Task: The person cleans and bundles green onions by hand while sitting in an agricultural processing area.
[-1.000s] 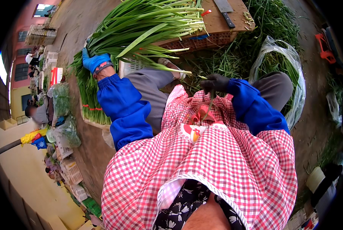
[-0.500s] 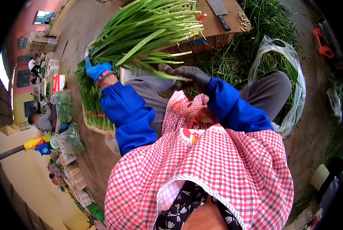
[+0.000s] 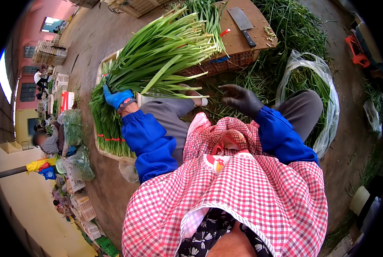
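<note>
My left hand, in a blue glove, is closed around the lower leaves of a big loose bunch of garlic chives. Their pale cut ends fan out to the right, toward the board. To the right of those stems hovers my right hand in a dark glove, its fingers apart and holding nothing. Bundled chives tied with red bands lie in a pale crate beneath and left of my left hand.
Ahead, a cleaver rests on a brown board over a plastic crate. Loose green trimmings heap to its right. A clear plastic bag of greens stands by my right knee. Other people and stacked crates are far left.
My right hand has let go of a chive stalk and drawn back to the right, its fingers opening. The bunch in my left hand sits slightly lower in view.
</note>
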A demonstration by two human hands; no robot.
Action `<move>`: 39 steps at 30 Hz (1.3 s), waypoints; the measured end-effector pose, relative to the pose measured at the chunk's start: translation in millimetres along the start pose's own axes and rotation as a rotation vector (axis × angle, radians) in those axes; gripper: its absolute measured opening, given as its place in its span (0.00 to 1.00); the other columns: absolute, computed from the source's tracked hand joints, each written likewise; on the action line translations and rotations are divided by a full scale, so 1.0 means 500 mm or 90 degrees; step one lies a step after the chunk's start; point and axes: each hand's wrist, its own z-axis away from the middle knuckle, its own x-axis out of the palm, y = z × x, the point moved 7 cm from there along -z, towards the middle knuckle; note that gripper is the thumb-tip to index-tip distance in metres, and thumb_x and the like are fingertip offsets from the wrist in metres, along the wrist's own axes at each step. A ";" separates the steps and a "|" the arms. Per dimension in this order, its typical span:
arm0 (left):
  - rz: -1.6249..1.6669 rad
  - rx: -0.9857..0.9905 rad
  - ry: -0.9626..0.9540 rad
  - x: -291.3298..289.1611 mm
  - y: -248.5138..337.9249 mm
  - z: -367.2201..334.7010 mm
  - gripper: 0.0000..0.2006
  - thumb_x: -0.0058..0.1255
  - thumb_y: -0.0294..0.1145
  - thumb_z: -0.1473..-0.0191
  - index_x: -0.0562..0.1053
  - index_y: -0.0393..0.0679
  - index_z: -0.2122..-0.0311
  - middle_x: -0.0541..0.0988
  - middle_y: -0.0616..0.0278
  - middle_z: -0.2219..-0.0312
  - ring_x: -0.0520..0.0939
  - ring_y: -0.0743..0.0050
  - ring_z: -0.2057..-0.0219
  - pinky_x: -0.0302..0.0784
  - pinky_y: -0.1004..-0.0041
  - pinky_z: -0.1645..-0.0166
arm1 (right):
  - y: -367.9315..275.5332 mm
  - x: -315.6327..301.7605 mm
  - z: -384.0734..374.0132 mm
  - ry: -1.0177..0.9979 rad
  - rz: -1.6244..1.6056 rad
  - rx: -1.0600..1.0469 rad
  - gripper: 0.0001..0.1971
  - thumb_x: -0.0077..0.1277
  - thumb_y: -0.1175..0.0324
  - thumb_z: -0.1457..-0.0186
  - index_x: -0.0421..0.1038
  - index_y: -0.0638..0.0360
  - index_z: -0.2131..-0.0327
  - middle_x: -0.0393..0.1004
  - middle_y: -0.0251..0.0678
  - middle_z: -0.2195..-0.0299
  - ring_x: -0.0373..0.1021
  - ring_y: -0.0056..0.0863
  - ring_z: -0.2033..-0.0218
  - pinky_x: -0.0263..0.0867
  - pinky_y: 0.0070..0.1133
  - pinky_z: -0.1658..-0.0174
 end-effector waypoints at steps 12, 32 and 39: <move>0.012 -0.027 -0.080 -0.013 -0.061 0.001 0.22 0.35 0.44 0.50 0.66 0.42 0.53 0.67 0.52 0.54 0.65 0.50 0.52 0.56 0.51 0.47 | -0.133 0.127 -0.079 -0.245 -0.653 -0.005 0.11 0.47 0.65 0.50 0.69 0.65 0.72 0.65 0.36 0.90 0.64 0.25 0.88 0.61 0.21 0.80; 0.013 -0.040 -0.029 -0.039 -0.076 -0.072 0.17 0.43 0.40 0.54 0.71 0.40 0.61 0.74 0.53 0.62 0.73 0.55 0.61 0.65 0.59 0.53 | -0.053 -0.084 0.050 -0.026 0.704 -0.105 0.14 0.50 0.61 0.56 0.70 0.51 0.63 0.71 0.38 0.81 0.70 0.30 0.81 0.63 0.26 0.79; -0.027 -0.064 0.000 -0.018 -0.071 -0.038 0.16 0.44 0.39 0.54 0.72 0.41 0.63 0.74 0.54 0.63 0.73 0.55 0.63 0.65 0.60 0.54 | -0.227 -0.008 -0.005 0.228 0.471 -0.328 0.12 0.50 0.65 0.56 0.68 0.52 0.64 0.69 0.36 0.83 0.68 0.32 0.83 0.62 0.26 0.81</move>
